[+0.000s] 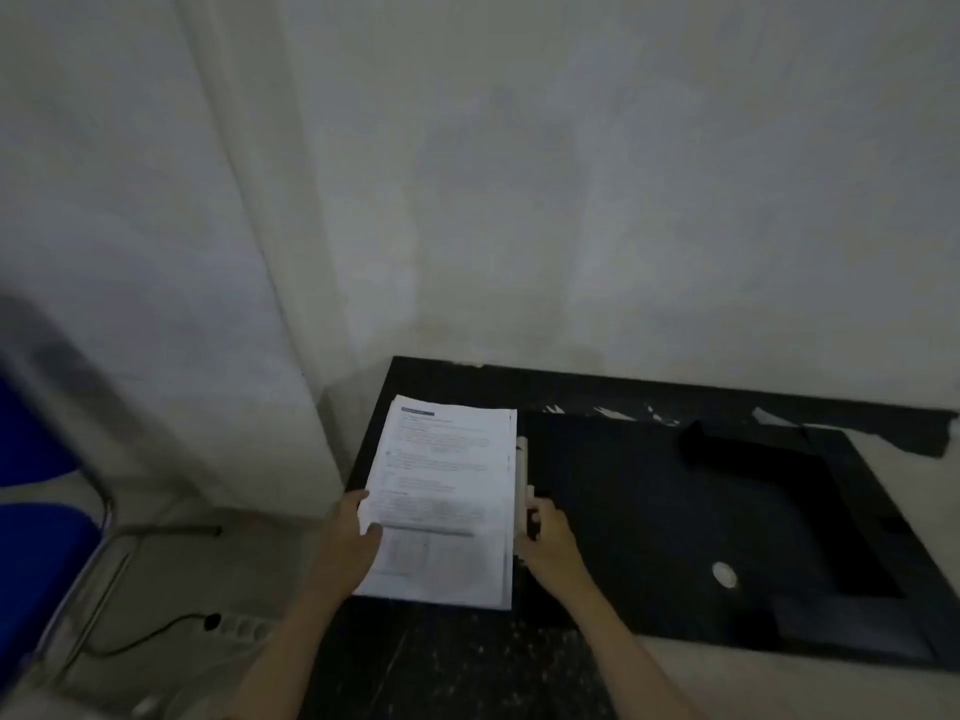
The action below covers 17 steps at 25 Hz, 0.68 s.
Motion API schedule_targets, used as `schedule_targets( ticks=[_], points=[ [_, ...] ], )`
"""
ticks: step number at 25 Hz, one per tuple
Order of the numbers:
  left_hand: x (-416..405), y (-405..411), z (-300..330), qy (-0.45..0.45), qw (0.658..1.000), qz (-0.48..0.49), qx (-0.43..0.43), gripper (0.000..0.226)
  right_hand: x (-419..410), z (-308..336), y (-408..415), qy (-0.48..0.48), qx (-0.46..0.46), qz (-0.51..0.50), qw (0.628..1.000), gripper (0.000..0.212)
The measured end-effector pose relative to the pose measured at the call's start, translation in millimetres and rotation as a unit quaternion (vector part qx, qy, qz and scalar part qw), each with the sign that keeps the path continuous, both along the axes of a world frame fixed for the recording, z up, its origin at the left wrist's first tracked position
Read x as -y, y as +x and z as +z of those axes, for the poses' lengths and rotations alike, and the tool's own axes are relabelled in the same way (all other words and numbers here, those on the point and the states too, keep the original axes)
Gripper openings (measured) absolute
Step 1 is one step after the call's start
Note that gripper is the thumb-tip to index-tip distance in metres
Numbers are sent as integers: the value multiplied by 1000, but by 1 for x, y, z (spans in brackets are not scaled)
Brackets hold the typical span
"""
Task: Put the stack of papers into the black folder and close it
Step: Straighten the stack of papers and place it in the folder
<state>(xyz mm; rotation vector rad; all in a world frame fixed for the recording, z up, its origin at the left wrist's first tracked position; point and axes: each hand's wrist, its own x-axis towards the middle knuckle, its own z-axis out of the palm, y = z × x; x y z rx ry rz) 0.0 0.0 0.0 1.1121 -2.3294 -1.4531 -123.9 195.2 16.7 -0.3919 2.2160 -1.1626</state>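
Observation:
A stack of printed white papers [441,491] lies at the left end of the dark table. My left hand [350,537] grips the stack's left edge, thumb on top of the top sheet. My right hand [545,537] holds the stack's right edge, fingers curled around the paper side. The black folder [701,511] lies open and flat on the table right of the papers, with a pocket on its right half and a round white spot [723,574] on it.
The dark table [467,662] stands against a pale wall. A blue chair with a metal frame [36,537] is at the far left. A power strip with a black cable [228,623] lies on the floor below left.

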Motion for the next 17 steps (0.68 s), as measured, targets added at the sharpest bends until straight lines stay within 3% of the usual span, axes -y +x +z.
schedule_targets(
  ticks=[3, 8, 11, 14, 17],
  points=[
    [-7, 7, -16, 52, 997, 14, 51, 54, 6, -11, 14, 7, 63, -5, 998, 54],
    [-19, 6, -23, 45, 994, 54, 82, 59, 23, -21, 32, 37, 63, -65, 995, 64],
    [-14, 5, -26, 51, 991, 72, 99, 54, 29, -23, 32, 35, 112, -115, 986, 60],
    [-1, 4, -25, 135, 981, 123, 72, 50, 32, -21, 22, 39, 191, -147, 970, 52],
    [4, 4, -27, 176, 972, 132, 84, 53, 38, -15, 22, 125, 158, -117, 972, 54]
  ],
)
